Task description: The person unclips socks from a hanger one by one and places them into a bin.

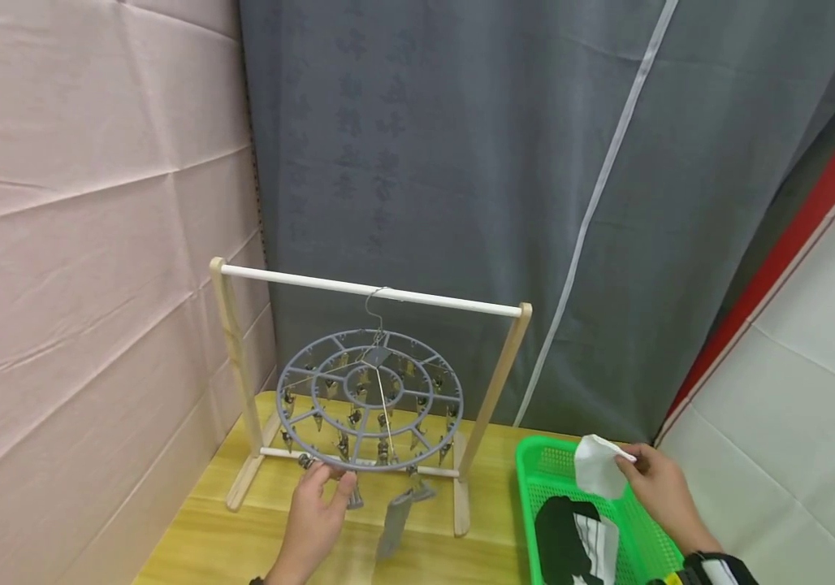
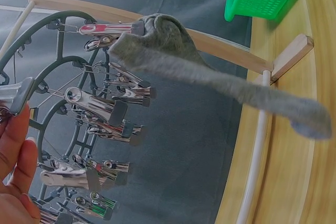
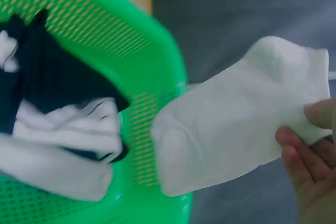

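Observation:
In the head view my left hand (image 1: 315,512) is at the near rim of a round grey clip hanger (image 1: 376,356). Its fingers and thumb pinch a metal clip (image 2: 16,95), seen at the left edge of the left wrist view. Beside it a grey sock (image 2: 210,77) dangles from another clip with a red part. My right hand (image 1: 662,491) pinches a white ankle sock (image 3: 236,124) by its cuff, over the edge of a green basket (image 1: 523,487). The sock hangs flat with its toe toward the basket.
Black socks (image 1: 560,536) and a striped white sock (image 1: 593,544) lie in the basket. The hanger hooks over the white bar (image 1: 300,280) of a wooden stand on the table (image 1: 191,544). Several other metal clips hang from its rings. A grey curtain (image 1: 417,162) is behind.

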`<move>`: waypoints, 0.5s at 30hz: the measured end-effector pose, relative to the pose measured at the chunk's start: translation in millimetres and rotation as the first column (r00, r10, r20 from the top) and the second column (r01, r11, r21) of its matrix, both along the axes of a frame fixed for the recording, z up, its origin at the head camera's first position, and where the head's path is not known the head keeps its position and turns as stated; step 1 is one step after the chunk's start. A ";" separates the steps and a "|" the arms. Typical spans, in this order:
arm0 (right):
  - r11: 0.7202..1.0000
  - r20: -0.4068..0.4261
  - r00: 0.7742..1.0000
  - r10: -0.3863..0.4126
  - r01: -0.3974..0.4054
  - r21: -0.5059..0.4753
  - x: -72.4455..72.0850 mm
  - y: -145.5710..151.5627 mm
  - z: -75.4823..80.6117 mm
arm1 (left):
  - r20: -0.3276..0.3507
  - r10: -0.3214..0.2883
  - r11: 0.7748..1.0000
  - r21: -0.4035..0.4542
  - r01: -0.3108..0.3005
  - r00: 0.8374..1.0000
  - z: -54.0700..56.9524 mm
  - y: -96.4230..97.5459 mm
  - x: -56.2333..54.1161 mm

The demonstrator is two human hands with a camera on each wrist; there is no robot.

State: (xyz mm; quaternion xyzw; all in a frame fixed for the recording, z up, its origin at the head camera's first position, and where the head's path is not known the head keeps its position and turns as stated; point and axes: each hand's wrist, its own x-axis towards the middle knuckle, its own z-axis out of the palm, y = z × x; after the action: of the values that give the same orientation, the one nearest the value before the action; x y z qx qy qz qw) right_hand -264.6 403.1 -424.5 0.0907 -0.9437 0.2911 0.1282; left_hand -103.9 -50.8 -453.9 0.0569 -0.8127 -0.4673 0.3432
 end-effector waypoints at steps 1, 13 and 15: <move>1.000 0.021 1.000 0.010 -0.010 0.014 -2.2 2.3 -4.8 | 0.001 0.000 1.000 -0.001 0.000 1.000 -0.2 0.4 -0.2; 0.943 0.336 0.915 0.223 -0.289 0.162 14.4 15.3 -61.0 | 0.031 -0.024 1.000 0.017 0.024 0.999 -2.1 4.0 -0.2; 0.923 0.416 0.871 0.260 -0.351 0.157 17.3 15.3 -65.2 | 0.026 -0.019 1.000 0.015 0.018 0.999 -2.1 4.2 -0.2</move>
State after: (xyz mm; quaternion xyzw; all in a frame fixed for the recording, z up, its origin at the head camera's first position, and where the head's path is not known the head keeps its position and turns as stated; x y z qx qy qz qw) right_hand -247.3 418.4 -489.7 0.1944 -0.9507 0.2097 -0.1200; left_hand -104.1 -46.6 -456.0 0.0580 -0.8142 -0.4756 0.3279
